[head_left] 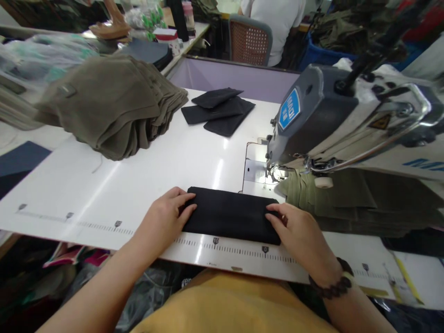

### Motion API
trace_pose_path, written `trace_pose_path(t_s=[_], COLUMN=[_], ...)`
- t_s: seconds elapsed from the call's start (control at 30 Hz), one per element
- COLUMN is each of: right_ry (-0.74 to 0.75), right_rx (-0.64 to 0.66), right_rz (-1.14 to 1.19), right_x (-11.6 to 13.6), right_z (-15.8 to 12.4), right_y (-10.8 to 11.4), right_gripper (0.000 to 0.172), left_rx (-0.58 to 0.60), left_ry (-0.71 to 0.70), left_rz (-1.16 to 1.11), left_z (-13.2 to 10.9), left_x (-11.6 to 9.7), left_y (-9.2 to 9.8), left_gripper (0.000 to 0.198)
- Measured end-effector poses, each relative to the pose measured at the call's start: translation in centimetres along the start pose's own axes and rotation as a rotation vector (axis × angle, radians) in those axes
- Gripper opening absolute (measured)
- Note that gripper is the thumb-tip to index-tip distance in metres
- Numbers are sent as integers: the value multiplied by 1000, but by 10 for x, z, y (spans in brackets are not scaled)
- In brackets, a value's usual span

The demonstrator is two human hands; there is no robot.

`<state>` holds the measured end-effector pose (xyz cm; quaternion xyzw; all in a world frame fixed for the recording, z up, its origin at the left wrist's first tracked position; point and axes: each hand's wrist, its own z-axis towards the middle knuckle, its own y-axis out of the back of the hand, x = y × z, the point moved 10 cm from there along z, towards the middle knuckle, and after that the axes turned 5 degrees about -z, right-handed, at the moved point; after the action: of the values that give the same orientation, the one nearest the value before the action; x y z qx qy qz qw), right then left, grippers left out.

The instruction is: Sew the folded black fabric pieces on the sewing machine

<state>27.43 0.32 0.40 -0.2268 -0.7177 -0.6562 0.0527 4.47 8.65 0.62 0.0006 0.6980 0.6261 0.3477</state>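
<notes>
A folded black fabric piece (231, 213) lies flat on the white sewing table (138, 185), just above the printed ruler at the front edge. My left hand (166, 215) pinches its left end, fingers curled over the edge. My right hand (298, 231) grips its right end, and a dark bead bracelet sits on that wrist. The grey sewing machine (333, 115) stands to the right, its needle area just beyond the fabric's far right corner.
A stack of olive-brown fabric (114, 106) sits at the left back. A few black cut pieces (218, 111) lie mid-table at the back. Olive cloth (333, 194) hangs under the machine arm. A person in white sits on a chair (249, 41) beyond the table.
</notes>
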Motion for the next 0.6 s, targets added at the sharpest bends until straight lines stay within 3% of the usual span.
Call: trace_pose_path(t_s=[0.1,0.17,0.23,0.3,0.37,0.5,0.6], right_ry=[71,116,158,186,266,575,583], right_rx=[-17,-45,-64,-80,-108,-90,-73], right_rz=[-250,-379,-445,-455,-418,-296,-271], right_x=[17,28,37,44,54,82,87], right_z=[-1,-1,-1,0,-1,-11,-13], right_y=[7,9,8,7,6,-8,-16], right_gripper=[15,14,12,9,11,28,25], left_rx=[-11,2,90,197,243,215,188], left_ry=[-92,-267,-480,-579,-550,-459,-506], left_rz=[217,305,283,226,250,466,488], left_z=[2,3,2,3,10,19,16], left_x=[-14,-34,-56,-69,-74,-92,-112], left_y=[0,-4,-14,-22,-25,-32,-43], left_gripper=[30,31,36,41,39,30,27])
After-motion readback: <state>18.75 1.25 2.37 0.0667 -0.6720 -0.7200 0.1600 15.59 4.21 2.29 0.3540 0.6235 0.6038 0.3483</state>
